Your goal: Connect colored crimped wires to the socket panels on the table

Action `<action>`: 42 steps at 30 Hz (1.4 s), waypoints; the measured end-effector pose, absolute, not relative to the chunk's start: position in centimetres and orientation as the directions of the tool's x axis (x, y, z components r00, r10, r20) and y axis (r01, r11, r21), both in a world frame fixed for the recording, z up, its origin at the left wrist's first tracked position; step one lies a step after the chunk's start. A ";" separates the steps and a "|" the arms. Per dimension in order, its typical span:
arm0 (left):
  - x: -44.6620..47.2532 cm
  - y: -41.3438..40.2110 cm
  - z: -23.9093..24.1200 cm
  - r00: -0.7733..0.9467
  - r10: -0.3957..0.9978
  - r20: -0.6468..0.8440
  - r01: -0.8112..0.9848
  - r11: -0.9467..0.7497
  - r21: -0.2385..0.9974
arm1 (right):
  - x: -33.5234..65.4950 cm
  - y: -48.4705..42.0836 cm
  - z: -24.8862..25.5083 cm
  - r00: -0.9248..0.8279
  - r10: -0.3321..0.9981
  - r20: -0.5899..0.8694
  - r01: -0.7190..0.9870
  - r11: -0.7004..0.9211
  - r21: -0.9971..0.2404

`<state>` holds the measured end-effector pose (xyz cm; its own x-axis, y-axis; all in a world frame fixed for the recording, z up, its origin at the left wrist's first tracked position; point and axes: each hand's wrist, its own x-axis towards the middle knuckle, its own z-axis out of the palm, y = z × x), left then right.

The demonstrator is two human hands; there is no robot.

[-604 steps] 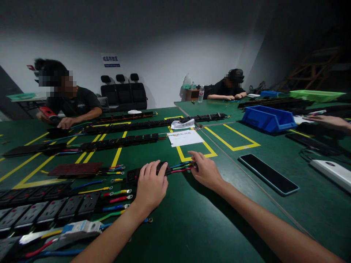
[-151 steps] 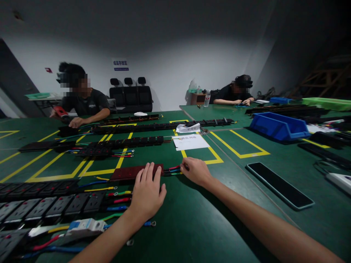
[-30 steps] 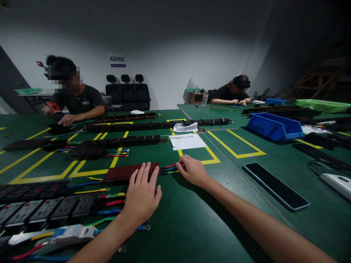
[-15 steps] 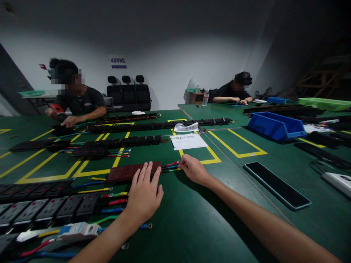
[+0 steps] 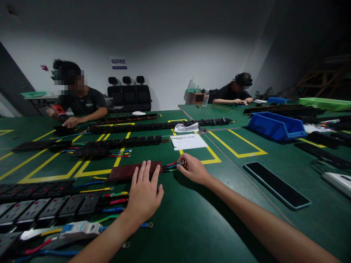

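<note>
My left hand (image 5: 144,188) lies open with its fingers spread over the right end of a dark red socket strip (image 5: 122,172), which rests on the green table. Several coloured wires (image 5: 170,167) come out of that end, among them red, blue and green. At their tips my right hand (image 5: 193,168) is closed in a pinch on the wires. Nearer me on the left lie rows of black socket modules (image 5: 56,208) with loose coloured leads ending in ring terminals (image 5: 149,225). A grey-white breaker (image 5: 80,228) sits among them, beside my left forearm.
A phone (image 5: 276,185) lies to my right, with a blue bin (image 5: 276,126) beyond it. A white paper sheet (image 5: 189,141) is ahead, near long black socket strips (image 5: 131,140). Across the table, a person (image 5: 82,102) holds a red power tool (image 5: 59,112); another person (image 5: 233,93) sits farther right.
My right hand's fingers have curled further around the wire ends, and the hand has turned slightly. My left hand stays on the red strip. The view has shifted slightly.
</note>
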<state>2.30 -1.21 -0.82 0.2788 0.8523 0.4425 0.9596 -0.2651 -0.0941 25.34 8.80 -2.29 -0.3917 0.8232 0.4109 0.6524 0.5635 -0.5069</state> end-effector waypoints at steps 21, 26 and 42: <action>2.4 -1.2 -0.5 0.285 0.864 0.415 0.956 -0.290 -0.052 | 25.5 9.3 -2.8 -0.378 0.836 0.397 0.661 0.544 -0.517; 2.4 -1.3 -0.4 0.279 0.869 0.407 0.957 -0.287 -0.045 | 25.4 9.1 -2.6 -0.307 0.841 0.446 0.700 0.517 -0.493; 2.5 -1.3 -0.2 0.283 0.873 0.397 0.959 -0.265 -0.101 | 25.0 8.8 -2.4 -0.188 0.902 0.388 0.867 0.338 -0.365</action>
